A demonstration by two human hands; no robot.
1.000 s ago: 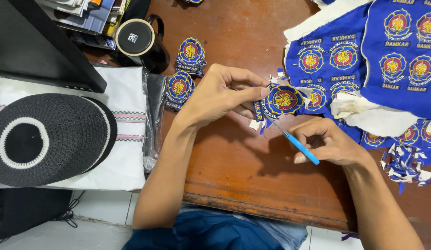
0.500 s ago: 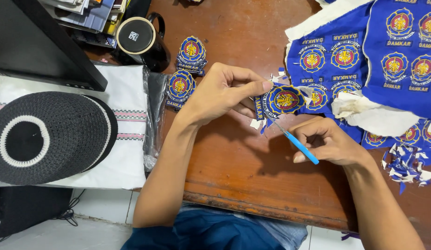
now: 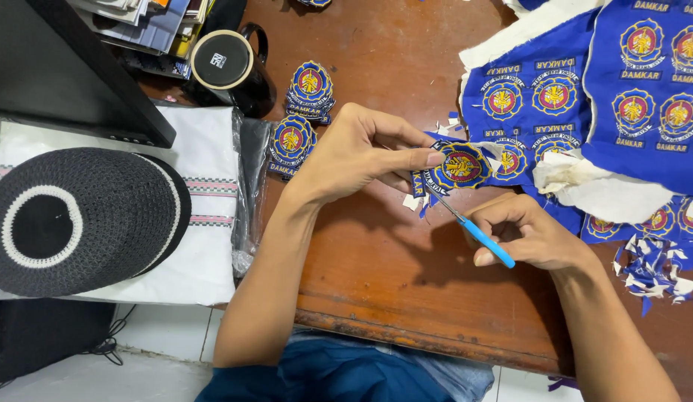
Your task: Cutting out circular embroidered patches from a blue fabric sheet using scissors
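My left hand (image 3: pixel 361 152) pinches a round blue embroidered patch (image 3: pixel 461 165) with a red and yellow emblem, held just above the wooden table (image 3: pixel 376 260). My right hand (image 3: pixel 529 234) grips small scissors with a light blue handle (image 3: pixel 486 243); their tips touch the patch's lower left edge. Scraps of blue fabric and white backing hang from the patch. Two stacks of finished patches (image 3: pixel 309 91) (image 3: pixel 290 143) lie left of my left hand.
Blue fabric sheets with several uncut emblems (image 3: pixel 622 97) cover the right of the table, with trimmings (image 3: pixel 652 272) at the right edge. A black mug (image 3: pixel 231 67) stands at the back. A black and white knitted cap (image 3: pixel 78 216) rests on folded white cloth at left.
Both hands stay in place at the patch. The scissors shifted slightly along its lower edge.
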